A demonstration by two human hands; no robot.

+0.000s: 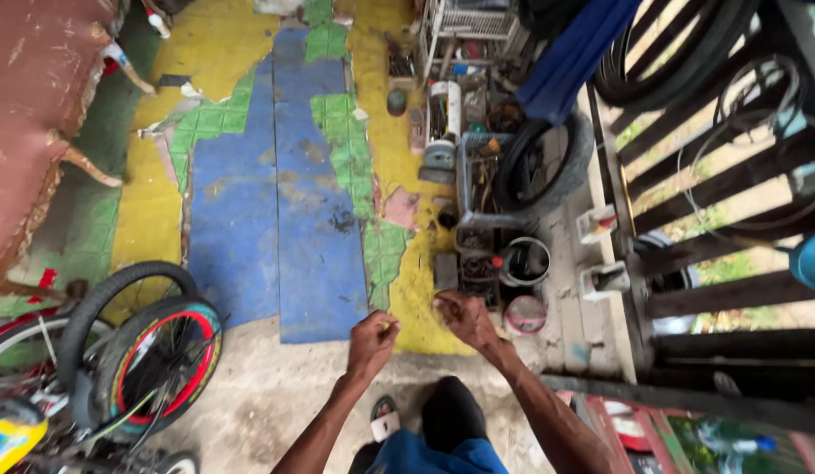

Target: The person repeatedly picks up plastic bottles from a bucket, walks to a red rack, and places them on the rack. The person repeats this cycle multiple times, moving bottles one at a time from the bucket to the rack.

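Observation:
My left hand point(372, 341) is held out in front of me, fingers curled shut around something small that I cannot make out. My right hand point(465, 318) is beside it, a little further out, fingers pinched together over the floor near a dark flat block point(445, 271). The two hands are close but apart. Whether a thin thing runs between them is too small to tell. Below them I see my knee and a sandalled foot point(384, 420).
Small bicycle wheels with red rims point(157, 364) stand at the left. A crate of tools point(486, 180), a tyre point(544, 162), a black bucket point(524, 261) and a pink-rimmed tub point(525, 313) crowd the right. Dark wooden slats point(732, 175) fence the right side. Worn blue, green and yellow flooring point(276, 202) lies ahead.

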